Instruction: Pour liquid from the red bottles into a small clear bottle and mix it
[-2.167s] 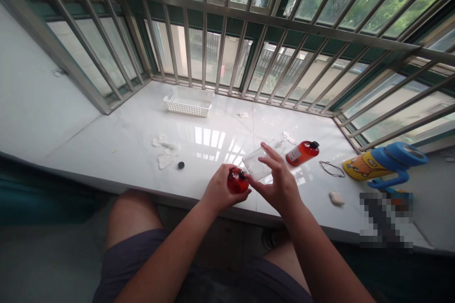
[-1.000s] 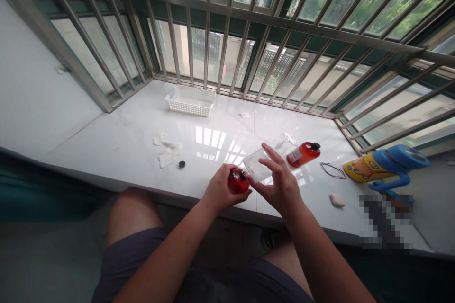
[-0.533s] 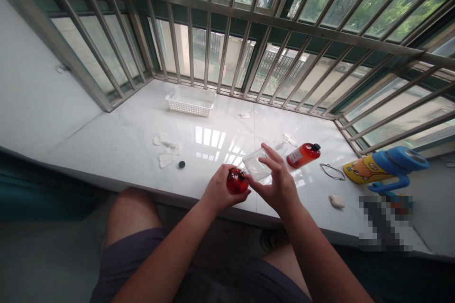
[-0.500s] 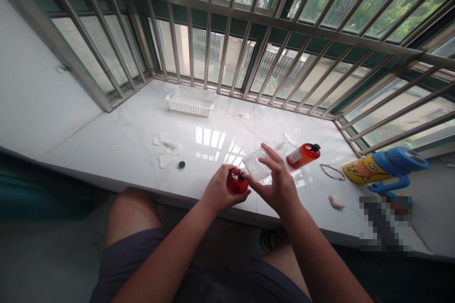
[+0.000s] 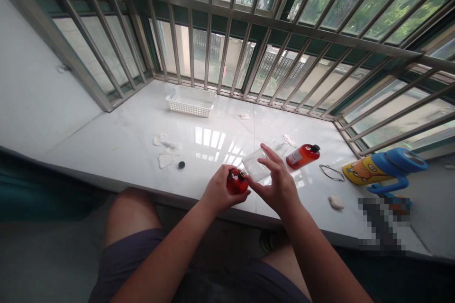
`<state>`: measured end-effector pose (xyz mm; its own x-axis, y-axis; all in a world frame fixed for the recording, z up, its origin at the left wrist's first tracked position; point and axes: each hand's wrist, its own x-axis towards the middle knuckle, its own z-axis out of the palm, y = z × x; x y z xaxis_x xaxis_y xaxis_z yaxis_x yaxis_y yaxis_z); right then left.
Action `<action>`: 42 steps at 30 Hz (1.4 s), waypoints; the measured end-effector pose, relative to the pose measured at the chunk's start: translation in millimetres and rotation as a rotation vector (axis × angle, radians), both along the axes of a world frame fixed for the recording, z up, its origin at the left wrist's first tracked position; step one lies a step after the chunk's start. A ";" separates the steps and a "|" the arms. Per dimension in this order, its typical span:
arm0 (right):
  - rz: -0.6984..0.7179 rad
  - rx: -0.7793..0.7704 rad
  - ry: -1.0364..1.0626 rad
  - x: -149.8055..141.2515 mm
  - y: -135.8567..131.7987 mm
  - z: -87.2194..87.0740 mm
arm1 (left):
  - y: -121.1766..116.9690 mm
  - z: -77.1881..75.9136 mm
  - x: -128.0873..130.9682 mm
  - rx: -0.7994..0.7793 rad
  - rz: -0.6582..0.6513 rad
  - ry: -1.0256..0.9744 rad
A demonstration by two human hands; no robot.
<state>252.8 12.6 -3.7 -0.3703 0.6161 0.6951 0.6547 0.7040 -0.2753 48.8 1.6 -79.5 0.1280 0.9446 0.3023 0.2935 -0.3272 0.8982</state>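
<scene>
My left hand (image 5: 220,189) is wrapped round a red bottle (image 5: 236,182) with a small black part at its top, tilted towards the right. My right hand (image 5: 279,182) has its fingers spread, the thumb close by the bottle's black top; whether it touches is hard to see. A clear plastic bottle (image 5: 256,164) is behind these fingers, partly hidden by them. Farther right lies a second red bottle (image 5: 300,157) with a pale label and a black cap. To the left a small black cap (image 5: 181,164) rests on the white counter (image 5: 135,151).
A white plastic basket (image 5: 190,106) stands at the back by the window bars. Crumpled tissue (image 5: 167,151) lies at left. On the right are a yellow and blue flask (image 5: 380,165), a wire loop (image 5: 332,173) and a small beige case (image 5: 336,202).
</scene>
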 end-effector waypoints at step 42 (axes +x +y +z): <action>0.050 -0.034 0.004 -4.8 2.0 3.9 | -2.3 -2.2 -3.0 0.019 0.009 -0.027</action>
